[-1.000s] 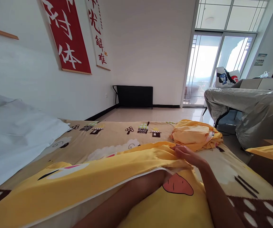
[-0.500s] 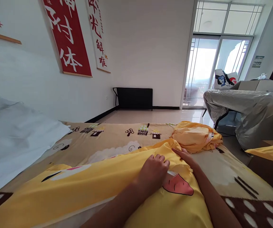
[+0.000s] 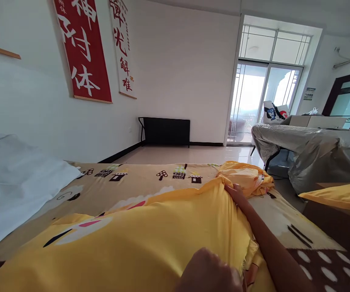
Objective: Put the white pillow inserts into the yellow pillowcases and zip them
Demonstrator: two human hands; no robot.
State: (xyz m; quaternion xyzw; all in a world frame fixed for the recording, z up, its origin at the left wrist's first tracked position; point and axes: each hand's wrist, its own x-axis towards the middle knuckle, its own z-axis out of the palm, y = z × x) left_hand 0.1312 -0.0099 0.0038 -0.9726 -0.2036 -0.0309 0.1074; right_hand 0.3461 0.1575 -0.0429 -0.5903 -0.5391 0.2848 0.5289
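A large yellow pillowcase (image 3: 150, 231), printed with pink, white and black shapes, lies across the bed in front of me. At its far right corner my right hand (image 3: 235, 194) pinches the bunched fabric, and folds run down from the fingers. My left hand (image 3: 210, 272) is a closed fist low in the picture, at the near side by the pillowcase's frayed edge (image 3: 249, 253). The cloth is drawn tight towards that fist; its fingertips are hidden and somewhat blurred. Part of an orange-pink print shows beside the left hand.
The bed carries a beige patterned blanket (image 3: 144, 174). White bedding (image 3: 19, 178) lies at left, a crumpled yellow-orange cloth bundle (image 3: 245, 178) beyond my right hand. At right, more yellow cloth (image 3: 339, 194) lies on a brown box; behind stands a plastic-covered table (image 3: 315, 140).
My left hand has moved down and nearer to me, drawing the yellow fabric over the pink print. My right hand keeps hold of the far corner. The view has tilted up and turned slightly right.
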